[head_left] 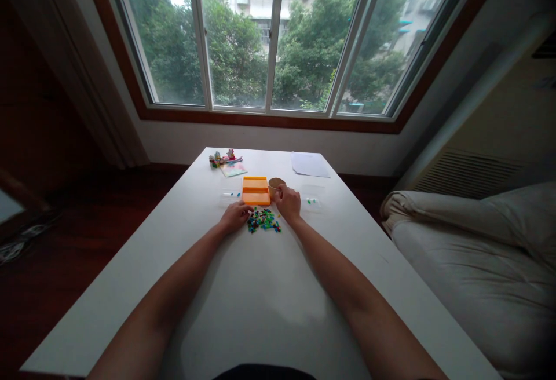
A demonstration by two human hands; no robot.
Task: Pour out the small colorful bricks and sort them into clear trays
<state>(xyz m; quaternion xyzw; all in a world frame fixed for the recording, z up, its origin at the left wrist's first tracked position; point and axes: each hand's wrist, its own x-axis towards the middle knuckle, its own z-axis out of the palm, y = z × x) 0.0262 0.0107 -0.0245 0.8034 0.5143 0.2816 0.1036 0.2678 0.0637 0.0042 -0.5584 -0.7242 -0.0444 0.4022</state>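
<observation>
Many small green, blue and red pieces (264,220) lie in a loose pile on the white table (260,287). At the pile's left edge rests my left hand (236,216), its fingers curled close together by the pieces; whether it grips one is too small to tell. My right hand (287,201) is closed at the near right side of a round brown cup (276,183); what its fingertips hold is hidden. An orange tray (256,190) with compartments sits behind the pile, between the hands.
Clear containers with a few small pieces stand left (231,195) and right (311,201) of the tray. Small figurines (221,159) and a coloured card (233,169) are at the back left, white papers (310,164) at the back right. A sofa (469,264) stands right of the table.
</observation>
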